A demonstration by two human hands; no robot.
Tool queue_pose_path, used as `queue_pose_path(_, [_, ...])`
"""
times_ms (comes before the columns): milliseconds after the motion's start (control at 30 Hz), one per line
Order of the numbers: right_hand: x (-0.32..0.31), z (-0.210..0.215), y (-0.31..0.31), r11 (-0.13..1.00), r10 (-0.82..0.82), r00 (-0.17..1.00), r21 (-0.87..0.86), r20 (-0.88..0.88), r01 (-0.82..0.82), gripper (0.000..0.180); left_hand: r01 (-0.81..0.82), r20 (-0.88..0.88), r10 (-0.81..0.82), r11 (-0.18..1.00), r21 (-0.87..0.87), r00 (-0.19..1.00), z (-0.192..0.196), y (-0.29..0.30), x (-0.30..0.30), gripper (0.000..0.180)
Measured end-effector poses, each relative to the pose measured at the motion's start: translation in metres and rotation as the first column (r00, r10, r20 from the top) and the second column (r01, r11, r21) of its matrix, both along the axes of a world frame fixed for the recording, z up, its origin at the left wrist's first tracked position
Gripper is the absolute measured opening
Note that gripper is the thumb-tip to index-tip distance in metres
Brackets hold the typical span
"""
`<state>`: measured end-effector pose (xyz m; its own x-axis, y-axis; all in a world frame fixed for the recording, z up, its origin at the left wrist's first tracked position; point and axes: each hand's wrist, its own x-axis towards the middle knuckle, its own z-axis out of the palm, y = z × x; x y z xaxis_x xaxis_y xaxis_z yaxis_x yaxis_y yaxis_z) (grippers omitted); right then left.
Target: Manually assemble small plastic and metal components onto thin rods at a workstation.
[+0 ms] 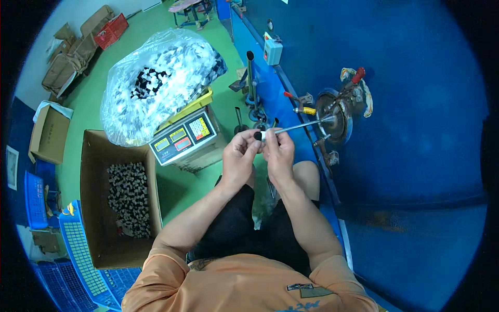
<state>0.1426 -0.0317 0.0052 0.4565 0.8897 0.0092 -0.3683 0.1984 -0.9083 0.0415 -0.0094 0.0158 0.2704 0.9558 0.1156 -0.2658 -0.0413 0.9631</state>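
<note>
Both hands meet just in front of the weighing scale (183,136), which serves here as the landmark. The left hand (239,158) sits right of the scale's keypad, its thumb and forefinger pinched together on a small black cap (258,136) — the cap shows at the very fingertips, not buried in the palm. The right hand (279,153) is touching the left, further right of the scale, with its fingers closed around a short white piece (264,135) that butts against the black cap. From that white piece a thin metal rod (301,126) runs away to the right, toward a round machine head (332,118) on the blue bench (416,104), well right of the scale.

Behind the scale, resting partly on top of it, bulges a clear plastic bag (156,83) stuffed with small black and white parts. Left of the scale and nearer the person stands an open cardboard box (93,208) — more of the same parts lie heaped inside. The green floor (99,93) spreads beyond the scale.
</note>
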Motion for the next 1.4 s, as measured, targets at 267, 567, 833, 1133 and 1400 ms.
queue_pose_path(267, [-0.004, 0.001, 0.0, 1.0, 0.003, 0.997, 0.0, -0.073, -0.003, 0.016, -0.009, 0.051, 0.011, 0.999, -0.052, 0.999, 0.002, 0.004, 0.002, 0.02])
queue_pose_path(567, [-0.01, -0.006, -0.003, 0.979, 0.198, 0.975, -0.078, 0.105, -0.19, 0.025, -0.103, -0.323, 0.131, 0.989, 0.104, 0.937, 0.0, 0.006, -0.026, 0.021])
queue_pose_path(833, [-0.011, -0.006, -0.019, 0.941, 0.308, 0.915, -0.057, -0.262, -0.333, 0.049, -0.651, 0.15, 0.748, 0.643, -0.403, 0.646, 0.026, 0.016, -0.142, 0.031])
queue_pose_path(1133, [-0.025, -0.016, -0.01, 0.966, 0.231, 0.971, -0.108, -0.06, -0.236, 0.051, 0.165, -0.583, 0.037, 0.943, 0.289, 0.811, 0.003, -0.014, -0.044, 0.023])
queue_pose_path(1400, [-0.004, -0.028, -0.01, 0.971, 0.193, 0.981, -0.141, -0.034, -0.196, 0.043, -0.021, -0.121, 0.0, 0.984, -0.177, 0.993, -0.009, 0.012, -0.034, 0.013])
